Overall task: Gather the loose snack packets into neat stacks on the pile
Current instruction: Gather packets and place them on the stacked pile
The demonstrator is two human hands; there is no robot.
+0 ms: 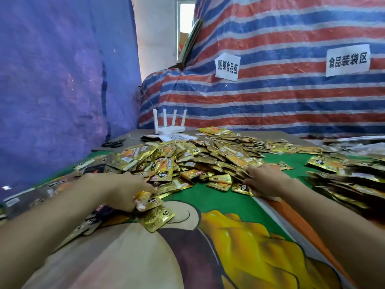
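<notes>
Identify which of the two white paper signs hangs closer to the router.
The smaller sign, left of the larger sign; the router stands below it, leftward.

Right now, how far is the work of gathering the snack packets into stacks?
Early to middle, I judge. Done: overlapping rows of packets lie ordered at the right. In hand: the left hand holds a small bundle, and the right hand reaches into the loose heap at its near edge. Left: most of that heap, in the middle, and scattered packets at the far left.
</notes>
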